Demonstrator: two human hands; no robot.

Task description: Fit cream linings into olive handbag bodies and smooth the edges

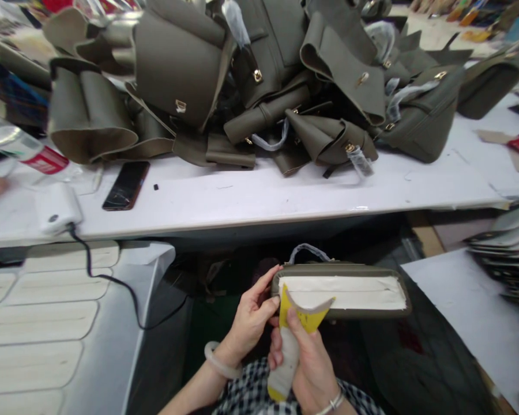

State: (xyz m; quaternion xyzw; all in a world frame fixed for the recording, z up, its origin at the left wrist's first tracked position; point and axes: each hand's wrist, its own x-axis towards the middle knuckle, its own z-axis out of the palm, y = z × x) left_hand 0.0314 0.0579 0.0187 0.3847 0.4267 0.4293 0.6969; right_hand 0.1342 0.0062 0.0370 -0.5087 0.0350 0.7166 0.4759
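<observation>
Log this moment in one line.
left hand: holding bag at one end | right hand: gripping yellow-grey tool | bag: white strip showing | table: bottle, phone, heap of bags

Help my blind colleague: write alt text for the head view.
A left hand holds an olive handbag, its white panel facing the camera; the right hand grips a yellow and gray scraper-like tool. Beyond, similar bags crowd a white table with a smartphone and plastic bottle.

From my distant seat I see smooth, matt, leather-like bags point(177, 69), shiny metal clasps point(258, 75), glossy clear plastic wrap point(362, 162) (quite crinkled), a matt, papery white panel point(350, 292) and a glossy phone point(126, 185).
</observation>
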